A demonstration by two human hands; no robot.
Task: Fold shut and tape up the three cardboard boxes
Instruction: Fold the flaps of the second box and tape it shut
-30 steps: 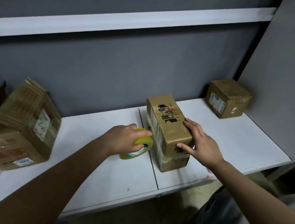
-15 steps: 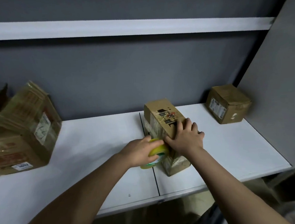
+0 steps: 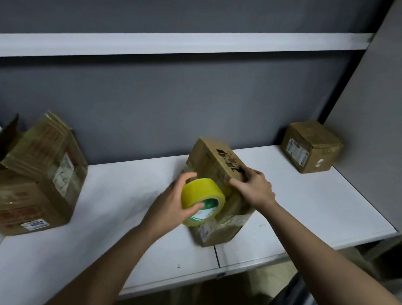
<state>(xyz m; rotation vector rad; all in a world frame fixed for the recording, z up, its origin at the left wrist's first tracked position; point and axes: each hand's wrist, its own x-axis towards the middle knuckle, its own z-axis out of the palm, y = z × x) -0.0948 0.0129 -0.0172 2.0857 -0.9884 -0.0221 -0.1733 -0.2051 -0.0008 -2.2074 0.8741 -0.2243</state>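
Tape roll (image 3: 202,200), yellow with a green and white core, is held in the left hand (image 3: 173,206) just beside the left face of the middle box (image 3: 217,175). The thumb is curled over the front of the roll and the other fingers wrap around its far side, so the hand grips it firmly. The roll is lifted above the white table (image 3: 104,220) and seems to touch the side of the box, but the blur there does not allow to say it for sure.

The right hand (image 3: 254,189) lies on the near top edge of the middle box, with the fingers bent over the edge and the thumb on the left face, so it holds the box in place. This box stands in the middle of the table, turned at an angle, and its top flaps look closed. Some clear tape shows on its near lower end.

The open box (image 3: 29,187) is at the left end of the table, well apart from the hands, with 1 flap raised. The small box (image 3: 311,146) sits at the far right corner, near the grey wall (image 3: 191,109), and it is closed. Above the 3 boxes, a white shelf (image 3: 162,44) runs across the wall.
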